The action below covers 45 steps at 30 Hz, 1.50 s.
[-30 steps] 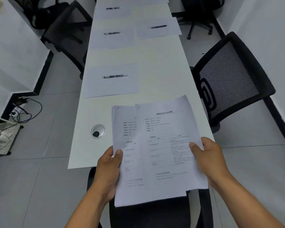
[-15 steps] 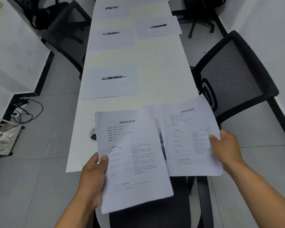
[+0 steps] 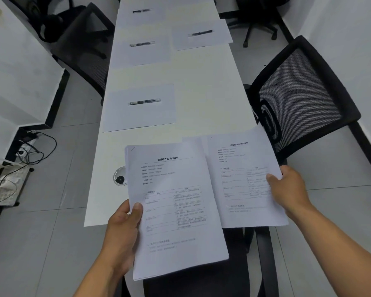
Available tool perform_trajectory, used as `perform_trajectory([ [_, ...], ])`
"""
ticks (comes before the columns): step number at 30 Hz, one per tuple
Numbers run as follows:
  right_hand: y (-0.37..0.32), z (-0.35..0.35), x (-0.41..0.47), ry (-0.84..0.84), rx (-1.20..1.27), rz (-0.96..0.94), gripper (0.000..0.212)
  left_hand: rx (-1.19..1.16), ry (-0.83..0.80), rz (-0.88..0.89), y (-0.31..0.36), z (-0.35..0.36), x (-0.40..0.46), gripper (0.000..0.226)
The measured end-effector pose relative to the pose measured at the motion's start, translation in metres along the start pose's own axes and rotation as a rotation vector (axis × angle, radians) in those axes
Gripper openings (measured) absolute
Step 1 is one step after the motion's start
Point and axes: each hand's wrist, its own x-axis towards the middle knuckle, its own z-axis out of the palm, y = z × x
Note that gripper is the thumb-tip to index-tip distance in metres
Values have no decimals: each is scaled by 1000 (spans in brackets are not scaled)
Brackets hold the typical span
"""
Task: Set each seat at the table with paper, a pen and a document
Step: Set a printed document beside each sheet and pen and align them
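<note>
My left hand (image 3: 122, 230) grips a stack of printed documents (image 3: 174, 206) by its left edge, over the near end of the long white table (image 3: 204, 88). My right hand (image 3: 287, 187) pinches a single printed document (image 3: 242, 176) by its right edge, at the table's near right corner, over a blank sheet (image 3: 193, 139) that peeks out beneath it. Further along lie blank sheets with a pen on each: the nearest sheet (image 3: 139, 116) with its pen (image 3: 145, 102), another on the left (image 3: 140, 53) and one on the right (image 3: 201, 36).
A black mesh chair (image 3: 298, 99) stands right of the table, another black chair (image 3: 88, 41) on the left, and a chair seat (image 3: 193, 281) lies under the papers. A round cable grommet (image 3: 120, 176) is set in the table. Cables (image 3: 34, 148) lie on the floor at left.
My right hand has drawn one document off the stack and carried it to the right, onto the near right corner. My left hand has shifted the stack slightly left.
</note>
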Motion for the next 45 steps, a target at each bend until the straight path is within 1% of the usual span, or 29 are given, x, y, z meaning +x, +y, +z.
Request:
perform_trajectory([
  [7,-4,1,5,5,-17,-19,12,20,-35,24,0,15,-1,26],
  [13,-8,2,6,3,-41,-11,17,41,-76,29,2,28,-5,27],
  [16,-6,-1,5,17,-55,0,28,34,-94,34,5,35,-7,27],
  [19,-6,-7,-1,35,-105,10,51,32,-100,45,9,39,-10,27],
  [20,-5,-9,-2,53,-145,4,57,31,-103,49,11,41,-12,27],
  [21,-7,-12,-7,72,-189,-5,59,29,-106,55,13,43,-14,27],
  [24,-18,-17,-22,92,-261,-46,49,23,-113,72,18,47,-22,27],
  [25,-27,-20,-32,77,-237,-76,42,21,-117,80,21,48,-26,27],
  [27,-45,-19,-53,6,-96,-132,27,14,-123,93,26,49,-33,26],
  [28,-54,-18,-64,-47,-20,-131,26,13,-124,100,30,50,-37,26],
  [31,-79,-11,-96,-225,134,-81,51,1,-122,116,38,52,-49,27],
  [32,-87,-10,-106,-283,192,-62,55,-2,-126,121,42,51,-55,27],
  [33,-95,-10,-115,-336,245,-42,53,1,-129,127,46,52,-59,27],
  [35,-109,-13,-133,-404,346,-25,35,6,-128,150,54,51,-71,27],
  [36,-114,-15,-140,-417,383,-31,26,6,-127,162,57,51,-75,27],
  [38,-125,-22,-153,-414,416,-62,15,2,-120,195,64,47,-86,26],
  [45,-152,-44,-186,-415,415,-140,13,-44,-99,270,78,33,-124,25],
])
